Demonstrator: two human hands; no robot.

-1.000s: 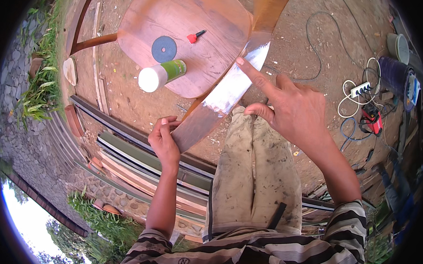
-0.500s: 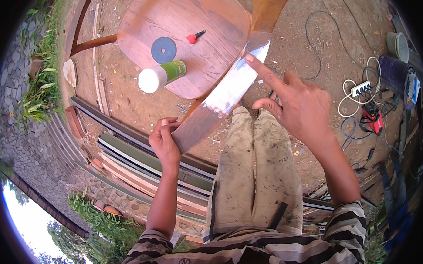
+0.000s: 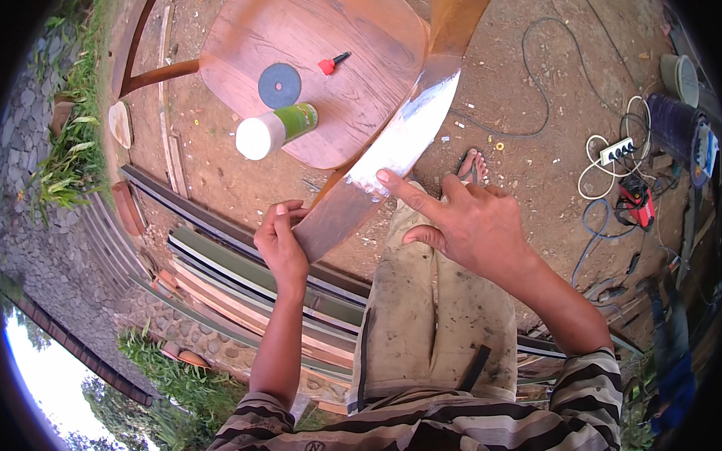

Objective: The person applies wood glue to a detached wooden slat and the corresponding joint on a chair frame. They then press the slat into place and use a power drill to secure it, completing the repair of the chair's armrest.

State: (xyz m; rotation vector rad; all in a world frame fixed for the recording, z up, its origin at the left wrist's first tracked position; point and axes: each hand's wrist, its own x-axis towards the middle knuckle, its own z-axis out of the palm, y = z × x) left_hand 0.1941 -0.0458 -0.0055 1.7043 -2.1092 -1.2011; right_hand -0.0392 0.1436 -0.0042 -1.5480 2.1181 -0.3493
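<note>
Wooden chair seat (image 3: 375, 35): set just beyond the trousers (image 3: 405, 322), apparently used as a shelf so that small things are kept within reach
Brown armrest (image 3: 333, 227): run slantwise between the seat and the trousers, near end to the lower left; by this placing its whole length is probably kept reachable
Right hand (image 3: 484, 230): held palm down above the trousers; the forefinger is stretched out, the thumb spread, the other fingers loosely bent, and nothing is gripped; a single finger is seemingly used for light pressure
White coating (image 3: 412, 136): spread along the armrest, streaky at the far end, with bare wood left at the near end
Left hand (image 3: 282, 247): fingers curled about the near end of the armrest, partly hidden; the wood is presumably steadied there, clear of the coating
White and green bottle (image 3: 278, 130): kept at the seat's near edge; whether it is stood or laid cannot be told
Grey disc (image 3: 268, 93): laid flat on the seat, beside the bottle
Red and black piece (image 3: 327, 66): left farther in on the seat
Right fingertip (image 3: 384, 176): brought from the coating's far end, half a second ago, to its near end; a sandalled foot (image 3: 475, 163) is thereby uncovered, while the left hand is left unmoved
</note>
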